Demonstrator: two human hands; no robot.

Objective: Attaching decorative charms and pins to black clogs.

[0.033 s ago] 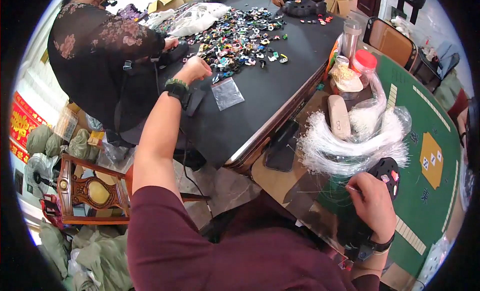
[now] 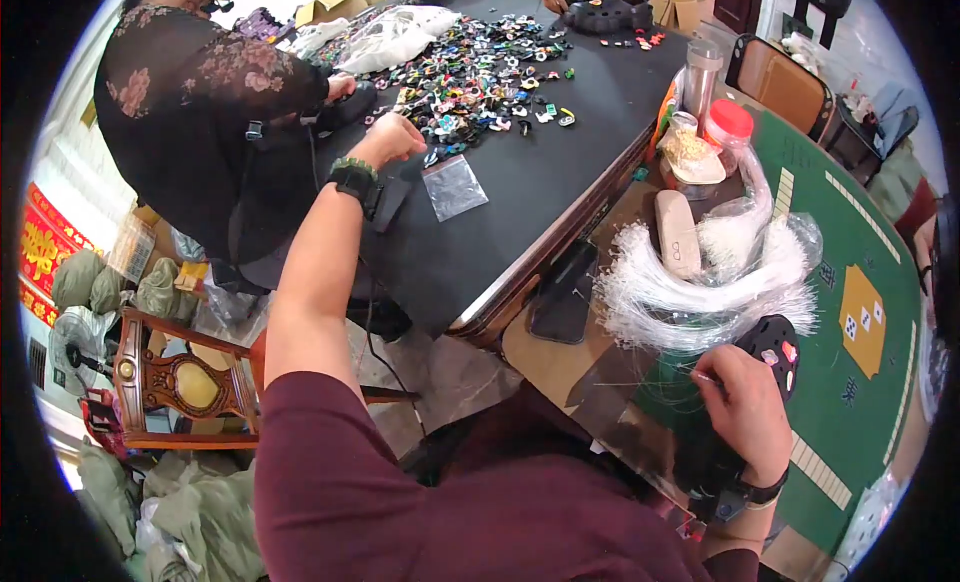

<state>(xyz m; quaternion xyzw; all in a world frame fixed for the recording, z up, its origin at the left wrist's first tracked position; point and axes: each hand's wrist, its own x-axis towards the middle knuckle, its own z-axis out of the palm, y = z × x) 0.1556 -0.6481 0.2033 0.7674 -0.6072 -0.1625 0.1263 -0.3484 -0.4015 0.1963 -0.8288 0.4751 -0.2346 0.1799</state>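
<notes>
At the edge of a heaped pile of small colourful shoe charms, my left hand is closed, fingertips together. What it may pinch is too small to make out. Just below it, a small clear plastic bag lies on the black table. My right hand is pinched over the green table, thin clear strands running from its fingertips. Partly hidden behind that hand is a black clog with pink and orange charms on it. A thick bundle of white strands curves beyond.
A dark phone, a beige case, a red-lidded jar and a steel tumbler stand or lie near the tables' join. Another person works at the left; a wooden chair stands behind. Another black clog is far off.
</notes>
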